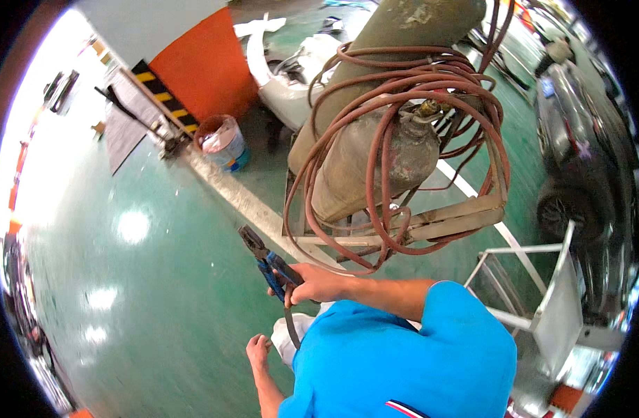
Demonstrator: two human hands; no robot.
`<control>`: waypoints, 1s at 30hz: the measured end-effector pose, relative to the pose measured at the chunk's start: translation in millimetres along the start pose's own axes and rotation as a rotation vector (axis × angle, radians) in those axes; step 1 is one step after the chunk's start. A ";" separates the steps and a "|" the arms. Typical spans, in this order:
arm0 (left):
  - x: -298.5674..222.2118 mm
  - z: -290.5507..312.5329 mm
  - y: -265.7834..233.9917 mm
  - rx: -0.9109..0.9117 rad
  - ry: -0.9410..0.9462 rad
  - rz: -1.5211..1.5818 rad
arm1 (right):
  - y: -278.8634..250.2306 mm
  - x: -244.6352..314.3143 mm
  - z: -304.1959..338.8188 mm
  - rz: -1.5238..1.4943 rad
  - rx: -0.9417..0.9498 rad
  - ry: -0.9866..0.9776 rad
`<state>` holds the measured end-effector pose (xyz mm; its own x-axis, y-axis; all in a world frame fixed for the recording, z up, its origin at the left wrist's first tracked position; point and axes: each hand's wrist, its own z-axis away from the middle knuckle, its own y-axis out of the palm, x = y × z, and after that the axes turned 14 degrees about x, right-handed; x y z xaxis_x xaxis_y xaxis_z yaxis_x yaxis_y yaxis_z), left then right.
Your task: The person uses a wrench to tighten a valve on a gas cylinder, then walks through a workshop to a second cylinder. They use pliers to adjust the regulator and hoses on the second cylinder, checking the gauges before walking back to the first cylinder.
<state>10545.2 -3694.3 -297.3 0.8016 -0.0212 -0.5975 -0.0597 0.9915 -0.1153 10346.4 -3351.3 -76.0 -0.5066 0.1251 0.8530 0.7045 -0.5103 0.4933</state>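
Observation:
My right hand is closed around a pair of blue and black pliers, whose dark jaws point up and to the left over the floor. Below that hand, a dark curved strip runs down toward my blue shirt; whether it belongs to the pliers I cannot tell. My left hand is lower and nearer to me, apart from the pliers, its fingers curled together. What it pinches, if anything, is too small to make out. Just ahead of my right hand hang loops of reddish-brown hose, draped over gas cylinders.
The cylinders lie tilted on a metal cart. Beyond it are an orange-based pillar, a bucket and a white bumper-like part. At right stand a white metal frame and a dark car. The floor is green.

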 end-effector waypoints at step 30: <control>-511.4 -117.6 127.4 1.586 0.267 -0.643 | -18.6 23.3 -124.3 -0.057 -0.952 -0.150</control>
<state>10057.7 -3572.2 -99.7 0.3385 -0.2882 -0.8957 0.9310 -0.0356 0.3633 10259.7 -3444.6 -86.5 -0.4128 0.2448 0.8773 -0.0508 -0.9679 0.2462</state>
